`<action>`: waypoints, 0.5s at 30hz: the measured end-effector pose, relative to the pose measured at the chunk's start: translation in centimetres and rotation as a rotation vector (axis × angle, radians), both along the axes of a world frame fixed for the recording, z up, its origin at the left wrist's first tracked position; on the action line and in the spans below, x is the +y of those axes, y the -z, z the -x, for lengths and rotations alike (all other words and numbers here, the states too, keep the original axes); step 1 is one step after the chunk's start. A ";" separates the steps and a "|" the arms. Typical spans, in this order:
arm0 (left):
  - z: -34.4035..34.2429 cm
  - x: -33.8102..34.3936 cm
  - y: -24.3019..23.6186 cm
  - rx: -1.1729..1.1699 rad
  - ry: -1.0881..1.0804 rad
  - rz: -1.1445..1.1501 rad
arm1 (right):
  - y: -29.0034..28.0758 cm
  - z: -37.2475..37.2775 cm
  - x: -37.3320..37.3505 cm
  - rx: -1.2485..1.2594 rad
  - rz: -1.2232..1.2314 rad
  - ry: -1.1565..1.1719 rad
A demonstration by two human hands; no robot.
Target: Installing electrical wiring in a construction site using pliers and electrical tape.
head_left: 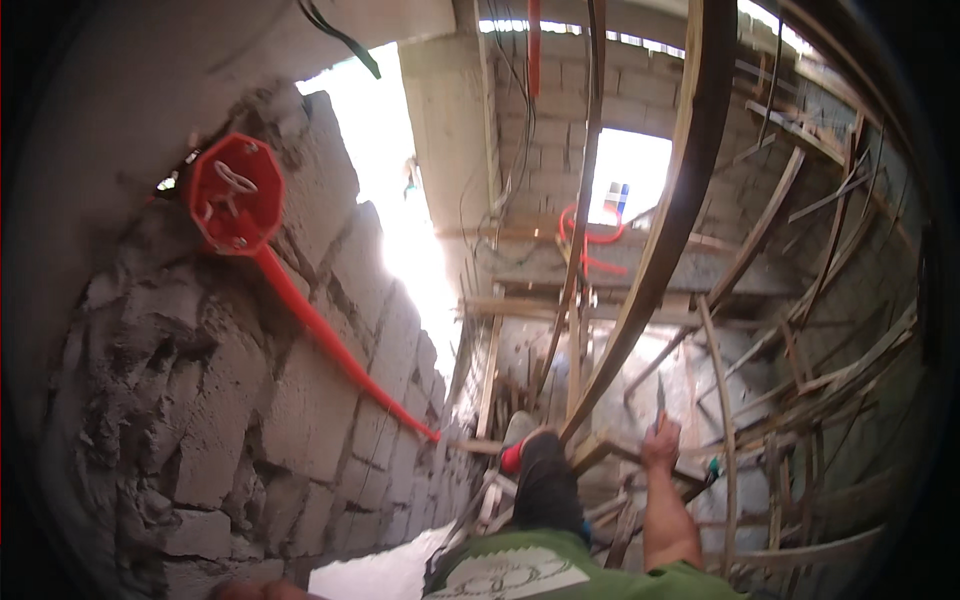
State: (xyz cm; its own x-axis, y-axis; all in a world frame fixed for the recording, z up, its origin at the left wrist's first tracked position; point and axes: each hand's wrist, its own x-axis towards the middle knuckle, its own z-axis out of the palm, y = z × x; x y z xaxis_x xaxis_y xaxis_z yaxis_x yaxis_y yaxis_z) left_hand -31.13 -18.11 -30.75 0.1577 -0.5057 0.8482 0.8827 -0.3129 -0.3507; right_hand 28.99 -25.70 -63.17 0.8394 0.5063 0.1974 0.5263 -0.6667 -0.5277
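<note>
No packages, labels, signs or screens in view (only bare construction surroundings)

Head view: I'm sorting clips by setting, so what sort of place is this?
Most likely a building under construction. The block wall is bare and unplastered, a red conduit runs down it from a red junction box, and rough wooden props brace the space. The right hand grips a slim tool.

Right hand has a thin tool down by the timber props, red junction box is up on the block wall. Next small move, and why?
Probably bring the right hand and its thin metal tool up and across to the red octagonal plastic junction box. The hand sits low among the wooden props, while the box and its red plastic conduit lie in a rough chase in the grey block wall, mortar ragged around them.
</note>
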 end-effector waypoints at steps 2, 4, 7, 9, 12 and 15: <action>-1.1 0.0 -0.3 -0.035 -0.013 0.011 | -0.7 0.2 0.1 0.023 0.040 0.036; -1.4 0.1 -0.6 -0.029 0.001 0.035 | -1.4 0.1 0.4 0.026 0.049 0.031; -1.4 0.1 -0.8 0.007 -0.012 0.014 | -1.6 0.1 0.4 0.000 0.028 0.039; -2.0 0.0 -0.9 -0.043 -0.028 0.035 | -1.4 -0.1 0.1 -0.013 0.018 0.026; -0.8 0.0 -0.6 0.000 0.040 0.010 | -2.2 0.6 0.1 0.010 0.041 0.028; -0.7 0.1 -0.8 0.035 0.050 0.005 | -2.0 0.5 0.0 0.036 0.069 0.025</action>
State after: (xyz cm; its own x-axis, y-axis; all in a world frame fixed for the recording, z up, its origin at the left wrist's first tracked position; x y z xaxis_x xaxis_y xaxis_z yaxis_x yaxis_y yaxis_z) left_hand -30.47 -17.97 -29.96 0.1619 -0.5093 0.8452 0.8534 -0.3578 -0.3791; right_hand 28.45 -25.68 -61.18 0.8580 0.4963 0.1323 0.4904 -0.7149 -0.4984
